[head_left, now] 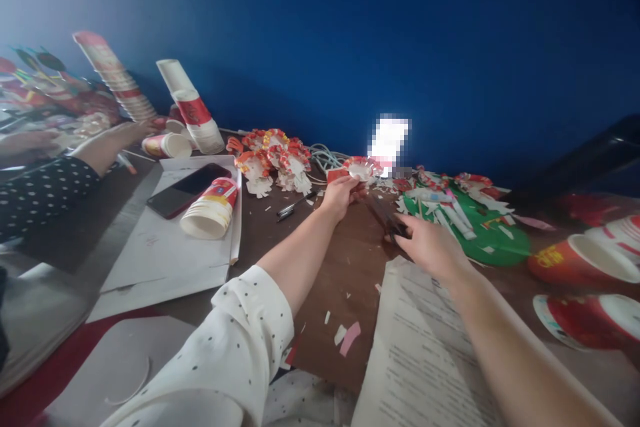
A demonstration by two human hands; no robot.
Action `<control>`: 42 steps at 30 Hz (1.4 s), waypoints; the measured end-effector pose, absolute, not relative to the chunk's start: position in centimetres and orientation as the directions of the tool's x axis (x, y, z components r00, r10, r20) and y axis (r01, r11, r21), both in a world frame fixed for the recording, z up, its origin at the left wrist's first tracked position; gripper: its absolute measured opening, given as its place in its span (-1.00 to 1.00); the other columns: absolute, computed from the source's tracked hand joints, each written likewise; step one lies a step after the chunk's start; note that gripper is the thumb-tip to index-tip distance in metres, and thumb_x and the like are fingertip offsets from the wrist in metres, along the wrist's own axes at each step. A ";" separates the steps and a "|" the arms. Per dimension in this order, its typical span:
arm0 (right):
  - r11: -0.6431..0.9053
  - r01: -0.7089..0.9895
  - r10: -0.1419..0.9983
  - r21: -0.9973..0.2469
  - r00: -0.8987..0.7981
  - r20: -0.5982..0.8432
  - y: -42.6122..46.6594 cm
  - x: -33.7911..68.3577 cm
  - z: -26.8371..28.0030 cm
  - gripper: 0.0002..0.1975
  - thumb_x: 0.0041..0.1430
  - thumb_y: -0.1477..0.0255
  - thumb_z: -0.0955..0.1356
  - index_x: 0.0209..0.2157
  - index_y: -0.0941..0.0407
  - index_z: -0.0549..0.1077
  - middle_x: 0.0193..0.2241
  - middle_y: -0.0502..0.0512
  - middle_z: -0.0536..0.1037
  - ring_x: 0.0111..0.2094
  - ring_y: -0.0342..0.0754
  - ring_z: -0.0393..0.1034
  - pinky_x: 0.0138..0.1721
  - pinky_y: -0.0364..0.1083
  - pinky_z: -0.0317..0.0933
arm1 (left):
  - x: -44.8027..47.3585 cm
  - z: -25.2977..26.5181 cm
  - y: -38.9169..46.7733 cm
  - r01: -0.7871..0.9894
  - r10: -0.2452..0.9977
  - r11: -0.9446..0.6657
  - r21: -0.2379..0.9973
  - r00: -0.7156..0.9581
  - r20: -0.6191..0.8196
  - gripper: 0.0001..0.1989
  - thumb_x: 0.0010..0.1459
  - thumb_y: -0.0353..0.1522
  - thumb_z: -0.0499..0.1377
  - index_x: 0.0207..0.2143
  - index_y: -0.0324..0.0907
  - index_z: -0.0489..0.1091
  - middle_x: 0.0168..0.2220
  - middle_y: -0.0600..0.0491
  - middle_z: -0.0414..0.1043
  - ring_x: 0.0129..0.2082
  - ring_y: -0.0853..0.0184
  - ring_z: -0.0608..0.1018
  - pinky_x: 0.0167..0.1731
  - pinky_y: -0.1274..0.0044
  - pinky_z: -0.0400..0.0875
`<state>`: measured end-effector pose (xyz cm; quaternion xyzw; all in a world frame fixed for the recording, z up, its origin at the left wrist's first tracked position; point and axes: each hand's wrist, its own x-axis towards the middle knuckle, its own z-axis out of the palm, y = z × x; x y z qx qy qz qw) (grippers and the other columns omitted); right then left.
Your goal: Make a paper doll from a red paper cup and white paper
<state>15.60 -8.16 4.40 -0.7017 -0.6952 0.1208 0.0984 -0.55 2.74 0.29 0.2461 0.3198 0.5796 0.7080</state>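
Observation:
Near the middle of the table my left hand (341, 197) is closed on a red and white cut paper cup (361, 170), its strips fanned outward. My right hand (425, 240) grips the dark handles of a pair of scissors (385, 213), whose blades point up and left toward the cup. Whether the blades touch the paper I cannot tell. Left of my left hand lies a black pen (295, 207). Beyond it sits a pile of curled red and white paper cup cut-outs (280, 157). Scraps are scattered around.
A green sheet (500, 247) with paper pieces lies right, beside red paper cups (585, 260). A printed sheet (415, 347) is in front. Left are a phone (175, 193), stacked cups (210, 210), leaning cup towers (195, 113) and another person's arm (107, 150). A blue wall (300, 33) stands behind.

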 end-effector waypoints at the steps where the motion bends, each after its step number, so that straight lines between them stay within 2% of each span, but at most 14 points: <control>1: -0.012 0.976 1.000 -0.217 0.009 -0.015 -8.2 15.6 4.4 -0.63 0.02 0.28 0.34 -0.08 0.00 0.47 -0.39 0.08 0.58 -0.36 0.05 0.44 -0.42 -0.09 0.14 | -0.6 0.3 2.8 -0.670 0.976 0.217 0.710 0.132 -0.173 -0.91 0.09 -0.53 0.17 -0.47 -0.34 0.40 -0.51 0.01 0.46 -0.47 0.45 0.52 -0.20 0.47 0.45; 3: -0.018 0.992 0.999 -0.122 0.015 -0.028 -8.2 15.4 4.4 -0.61 0.03 0.26 0.33 -0.08 0.04 0.45 -0.30 0.14 0.58 -0.29 0.09 0.45 -0.38 -0.07 0.16 | -0.6 0.2 2.8 -0.677 0.973 0.232 0.698 0.151 -0.177 -0.93 0.09 -0.53 0.17 -0.45 -0.34 0.41 -0.51 0.01 0.47 -0.50 0.48 0.50 -0.24 0.51 0.46; 7: -0.042 0.999 0.997 -0.032 0.040 -0.064 -8.4 15.2 4.3 -0.68 0.06 0.21 0.29 -0.17 0.03 0.47 -0.30 0.15 0.57 -0.28 0.12 0.46 -0.38 -0.04 0.17 | -0.6 0.2 2.8 -0.686 0.973 0.232 0.689 0.154 -0.174 -0.94 0.08 -0.51 0.17 -0.44 -0.34 0.42 -0.51 0.00 0.48 -0.54 0.49 0.47 -0.36 0.57 0.46; 10: 0.018 0.997 0.996 -0.068 -0.025 -0.090 -8.5 15.6 4.3 -0.73 0.06 0.21 0.29 -0.24 -0.04 0.52 -0.26 0.11 0.56 -0.27 0.11 0.46 -0.36 -0.03 0.19 | -0.7 0.1 2.9 -0.684 0.972 0.235 0.691 0.148 -0.184 -0.92 0.06 -0.48 0.19 -0.46 -0.34 0.41 -0.50 -0.02 0.48 -0.57 0.51 0.45 -0.40 0.58 0.46; 12: 0.107 0.971 0.986 -0.216 -0.132 -0.102 -8.3 16.2 4.4 -0.72 0.02 0.24 0.33 -0.21 -0.06 0.54 -0.23 0.07 0.56 -0.23 0.08 0.45 -0.31 -0.04 0.23 | -0.8 0.2 3.0 -0.690 0.971 0.238 0.684 0.152 -0.185 -0.92 0.07 -0.47 0.18 -0.46 -0.34 0.40 -0.49 -0.02 0.49 -0.56 0.50 0.45 -0.41 0.58 0.45; 14: 0.173 0.884 0.965 -0.433 -0.240 -0.105 -8.0 16.8 4.4 -0.67 -0.04 0.27 0.39 -0.16 -0.07 0.54 -0.20 0.04 0.56 -0.19 0.04 0.44 -0.22 -0.06 0.26 | -0.9 0.2 3.0 -0.701 0.971 0.239 0.671 0.153 -0.186 -0.92 0.08 -0.48 0.17 -0.45 -0.33 0.39 -0.48 -0.02 0.50 -0.56 0.49 0.46 -0.43 0.59 0.44; 16: 0.128 0.758 0.970 -0.640 -0.230 -0.078 -7.5 17.1 4.2 -0.64 -0.06 0.25 0.41 -0.15 -0.05 0.55 -0.21 0.02 0.58 -0.20 0.01 0.45 -0.20 -0.07 0.27 | -0.9 0.2 2.9 -0.704 0.971 0.240 0.669 0.162 -0.178 -0.93 0.09 -0.48 0.17 -0.44 -0.31 0.38 -0.48 0.00 0.50 -0.56 0.49 0.47 -0.44 0.60 0.43; 19: -0.040 0.507 0.998 -0.861 0.055 -0.014 -6.2 16.4 3.4 -0.63 -0.06 0.16 0.41 -0.20 0.01 0.57 -0.30 0.06 0.58 -0.29 -0.02 0.44 -0.41 -0.12 0.26 | -0.7 0.1 2.4 -0.685 0.964 0.257 0.682 0.233 -0.129 -0.93 0.07 -0.44 0.21 -0.43 -0.29 0.39 -0.46 0.01 0.50 -0.54 0.49 0.48 -0.43 0.60 0.42; 21: -0.090 0.234 0.968 -0.968 0.247 -0.030 -5.2 15.2 2.6 -0.61 -0.14 0.14 0.44 -0.28 0.09 0.57 -0.36 0.07 0.57 -0.39 -0.06 0.41 -0.61 -0.20 0.09 | -0.3 0.1 2.0 -0.671 0.948 0.283 0.685 0.303 -0.095 -0.91 0.04 -0.43 0.24 -0.44 -0.29 0.39 -0.46 0.04 0.49 -0.54 0.51 0.47 -0.42 0.61 0.41; 22: -0.087 0.113 0.961 -0.990 0.272 -0.053 -4.7 14.5 2.2 -0.60 -0.18 0.16 0.47 -0.29 0.10 0.56 -0.38 0.06 0.56 -0.44 -0.09 0.39 -0.66 -0.21 0.02 | 0.0 0.0 1.7 -0.666 0.939 0.294 0.686 0.334 -0.078 -0.90 0.03 -0.43 0.26 -0.45 -0.29 0.39 -0.47 0.05 0.48 -0.54 0.52 0.47 -0.42 0.62 0.41; 27: -0.028 -0.156 0.950 -0.987 0.303 -0.075 -3.2 11.9 1.1 -0.62 -0.26 0.21 0.51 -0.34 0.08 0.55 -0.58 -0.04 0.50 -0.63 -0.19 0.27 -0.69 -0.20 0.00 | 1.1 -0.2 0.9 -0.618 0.922 0.284 0.733 0.385 -0.033 -0.82 -0.06 -0.39 0.33 -0.44 -0.30 0.42 -0.53 0.08 0.46 -0.52 0.46 0.50 -0.33 0.55 0.42; 32: -0.025 -0.322 0.922 -0.946 0.358 -0.146 -2.9 12.0 1.4 -0.70 -0.32 0.30 0.53 -0.47 0.11 0.50 -0.63 -0.08 0.46 -0.62 -0.19 0.28 -0.71 -0.22 -0.03 | 1.4 -0.4 0.9 -0.500 0.922 0.258 0.827 0.384 -0.056 -0.79 -0.09 -0.36 0.35 -0.43 -0.32 0.46 -0.53 0.06 0.46 -0.51 0.47 0.50 -0.34 0.57 0.39; 36: 0.009 -0.459 0.935 -0.889 0.319 -0.155 -3.0 12.7 1.5 -0.70 -0.35 0.38 0.54 -0.49 0.10 0.44 -0.60 -0.12 0.45 -0.60 -0.25 0.24 -0.72 -0.26 -0.08 | 1.3 -0.3 0.8 -0.501 0.882 0.326 0.802 0.467 -0.067 -0.79 -0.04 -0.34 0.33 -0.38 -0.32 0.47 -0.46 -0.01 0.50 -0.45 0.42 0.54 -0.34 0.57 0.42; 42: -0.013 -0.459 0.951 -0.888 0.270 -0.153 -3.3 13.1 1.3 -0.66 -0.36 0.37 0.55 -0.50 0.09 0.41 -0.63 -0.15 0.38 -0.59 -0.25 0.20 -0.71 -0.26 -0.09 | 0.8 -0.6 1.1 -0.578 0.900 0.350 0.737 0.427 -0.092 -0.90 0.02 -0.43 0.28 -0.38 -0.29 0.45 -0.44 0.03 0.50 -0.49 0.51 0.50 -0.37 0.62 0.42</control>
